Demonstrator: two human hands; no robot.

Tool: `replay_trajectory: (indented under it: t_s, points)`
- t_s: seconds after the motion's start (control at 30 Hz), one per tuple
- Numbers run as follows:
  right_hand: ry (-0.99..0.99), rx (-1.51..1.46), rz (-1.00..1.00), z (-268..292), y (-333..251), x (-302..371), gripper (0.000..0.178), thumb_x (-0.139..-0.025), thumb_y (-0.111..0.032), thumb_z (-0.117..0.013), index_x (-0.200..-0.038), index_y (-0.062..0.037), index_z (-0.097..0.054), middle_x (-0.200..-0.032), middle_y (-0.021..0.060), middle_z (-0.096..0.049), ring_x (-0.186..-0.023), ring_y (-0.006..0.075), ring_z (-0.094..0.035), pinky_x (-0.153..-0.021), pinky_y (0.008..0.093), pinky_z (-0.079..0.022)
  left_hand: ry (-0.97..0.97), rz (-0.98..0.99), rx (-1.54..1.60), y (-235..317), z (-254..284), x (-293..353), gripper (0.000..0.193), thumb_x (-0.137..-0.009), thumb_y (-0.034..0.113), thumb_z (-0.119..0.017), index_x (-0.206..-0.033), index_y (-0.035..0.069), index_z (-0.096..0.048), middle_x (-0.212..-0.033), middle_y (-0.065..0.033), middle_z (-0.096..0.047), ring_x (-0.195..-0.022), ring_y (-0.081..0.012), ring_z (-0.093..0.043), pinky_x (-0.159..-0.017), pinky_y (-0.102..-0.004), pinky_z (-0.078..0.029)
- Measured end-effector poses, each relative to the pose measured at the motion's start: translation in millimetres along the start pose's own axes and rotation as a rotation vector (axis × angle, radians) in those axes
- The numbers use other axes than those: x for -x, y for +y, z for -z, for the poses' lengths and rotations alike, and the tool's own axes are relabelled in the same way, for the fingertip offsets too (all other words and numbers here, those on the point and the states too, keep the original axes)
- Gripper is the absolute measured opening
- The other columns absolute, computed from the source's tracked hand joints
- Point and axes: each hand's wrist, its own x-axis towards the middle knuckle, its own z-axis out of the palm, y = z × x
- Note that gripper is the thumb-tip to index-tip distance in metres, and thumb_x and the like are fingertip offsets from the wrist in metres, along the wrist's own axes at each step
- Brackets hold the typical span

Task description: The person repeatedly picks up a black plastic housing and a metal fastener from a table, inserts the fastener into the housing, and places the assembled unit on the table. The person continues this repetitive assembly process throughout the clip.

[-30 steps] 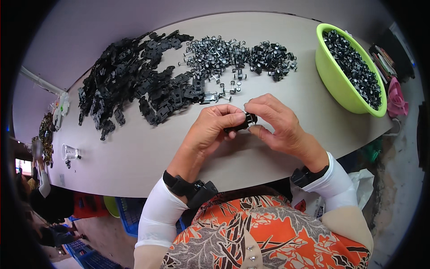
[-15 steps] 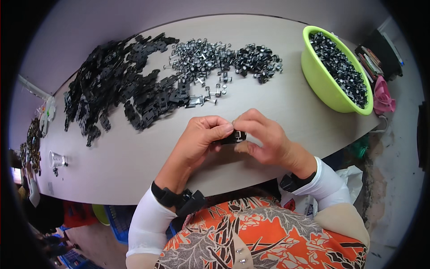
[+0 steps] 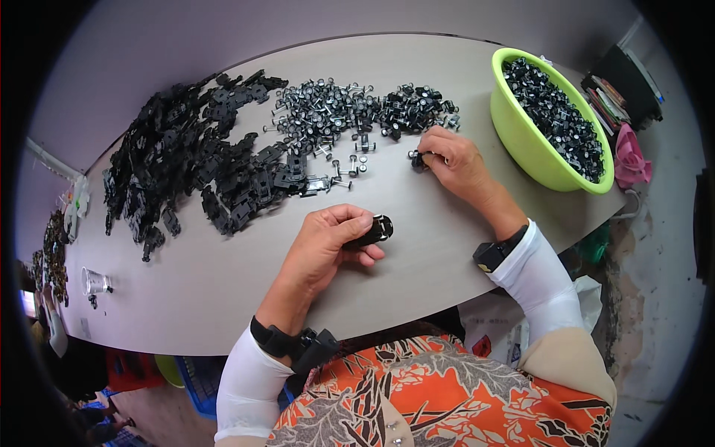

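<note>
My left hand (image 3: 322,242) is closed over a black plastic part (image 3: 378,228), a small curved piece like a toy-car base, held above the near middle of the table. Further right and away, my right hand (image 3: 463,165) pinches a small black wheel-and-axle set (image 3: 416,159) at its fingertips. Just beyond it lies a pile of black-wheeled axles (image 3: 417,108). Left of that is a pile of silver wheel axles (image 3: 320,108), with several loose ones at its near edge. A large heap of flat black plastic parts (image 3: 179,153) spreads over the table's left side.
A lime-green basin (image 3: 514,138) filled with small wheel sets stands at the table's right. A clear plastic cup (image 3: 94,281) is near the left edge. Books (image 3: 607,104) and a pink bag (image 3: 631,156) sit beyond the right edge. Another person's arm (image 3: 55,328) shows far left.
My right hand has left the black part and moved away to the right, up to the black axle pile, and now pinches a wheel set. The left hand keeps hold of the part.
</note>
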Motion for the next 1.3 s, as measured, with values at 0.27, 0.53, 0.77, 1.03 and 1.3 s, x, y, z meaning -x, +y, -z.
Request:
replay_trajectory:
  t_s: [0.27,0.53,0.77,1.03,1.3]
  points:
    - [-0.205,0.362,0.189,15.9,-49.6,10.5,0.007,-0.072,0.003,-0.058,-0.074,-0.0043,-0.059,-0.083,0.0074,-0.052,-0.079,0.0243,-0.059,-0.063,0.0341,-0.050,0.020,0.011,-0.024,0.1,-2.0,0.9,0.026,-0.090,0.019,-0.060,-0.105,-0.002,-0.058,-0.088,-0.0125,-0.066,-0.064,-0.0176,-0.066,-0.057,-0.0287,-0.055]
    - [-0.147,-0.029,-0.086,23.4,-59.9,22.2,0.015,-0.073,0.001,-0.061,-0.087,-0.0034,-0.060,-0.092,0.0092,-0.055,-0.074,0.0290,-0.059,-0.064,0.0369,-0.050,0.060,0.000,0.002,2.4,-0.1,0.7,0.028,-0.089,0.020,-0.061,-0.105,-0.004,-0.059,-0.088,-0.0119,-0.065,-0.067,-0.0188,-0.067,-0.056,-0.0278,-0.057]
    - [-0.193,0.115,-0.031,-2.4,-52.6,33.0,0.014,-0.073,0.004,-0.056,-0.085,-0.0028,-0.059,-0.087,0.0107,-0.054,-0.070,0.0306,-0.059,-0.059,0.0375,-0.047,-0.016,0.060,0.086,2.1,-1.5,1.7,0.044,-0.094,0.030,-0.055,-0.112,-0.011,-0.053,-0.097,-0.0192,-0.063,-0.079,-0.0255,-0.068,-0.065,-0.0310,-0.059]
    - [-0.180,-0.224,0.110,-1.4,-101.6,30.6,0.022,-0.068,0.005,-0.060,-0.088,-0.0031,-0.060,-0.087,0.0103,-0.052,-0.069,0.0272,-0.058,-0.058,0.0359,-0.048,-0.227,0.112,0.351,-6.1,9.7,-1.2,0.044,-0.097,0.028,-0.045,-0.114,-0.012,-0.051,-0.107,-0.0235,-0.060,-0.095,-0.0335,-0.065,-0.081,-0.0390,-0.056]
    - [-0.084,-0.342,0.156,-10.8,-104.8,34.0,0.019,-0.069,0.007,-0.061,-0.086,-0.0012,-0.061,-0.084,0.0103,-0.051,-0.066,0.0259,-0.057,-0.057,0.0341,-0.048,-0.244,0.018,0.338,-6.6,4.5,14.4,0.034,-0.093,0.018,-0.054,-0.112,-0.010,-0.055,-0.106,-0.0200,-0.063,-0.095,-0.0308,-0.065,-0.086,-0.0383,-0.055]
